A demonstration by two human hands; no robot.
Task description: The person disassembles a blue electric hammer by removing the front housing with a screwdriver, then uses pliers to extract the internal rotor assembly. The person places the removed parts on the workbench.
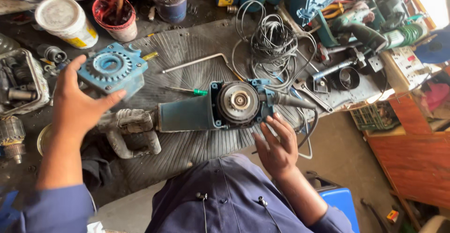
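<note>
Nearest the camera a blue work shirt [234, 195] is seen, and just beyond it the right hand [277, 145] is held open with its fingers spread, hovering at the near right edge of the opened power tool [211, 113] without gripping it. The tool is laid across the middle of the bench, its gear end uncovered so that a round metal disc [239, 101] is exposed, with the grey handle to the left and the cable running off to the right. The left hand [77, 104] is likewise spread, the fingertips resting against a blue gear cover [111, 70] that sits on the bench just left of and beyond the tool; nothing is pinched. A green-handled screwdriver [187, 91] and a bent metal key [199, 61] are lying between cover and tool, and a coil of wire [272, 38] lies farther off. The work is judged to stand between removal of the cover and attention to the exposed disc; the next move would call for a firm hold on the tool body by one hand.
</note>
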